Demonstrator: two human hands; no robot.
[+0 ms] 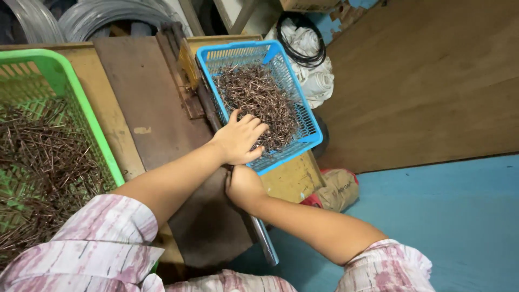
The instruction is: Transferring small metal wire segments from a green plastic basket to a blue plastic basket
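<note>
In the blue basket (310, 125), near its front wall, the left hand (238, 139) lies palm down on a heap of thin brown metal pins (259, 100), its fingers spread a little and resting on the pile; whether any pin is caught under the palm cannot be told. The pins fill most of the blue basket's floor, thickest in the middle and toward the far end, and the hand covers their near left part. Just below the blue basket's front wall, the right hand (243, 186) is curled against the edge of the tabletop (157, 103), knuckles up; its fingers are hidden, so what it grips, if anything, cannot be told. The two hands sit close together, the left above the right, with the basket's front rim between them.

Well left of the blue basket, across a dark board on the tabletop, stands a green basket (86, 108) holding a looser, wider spread of the same brown pins. Behind the blue basket lie coils of grey wire (102, 19), and to its right a bundle of white cloth (316, 75) with a black cable (303, 40) on it. Below the blue basket, a tan sack (338, 189) rests on the blue floor (459, 216).
</note>
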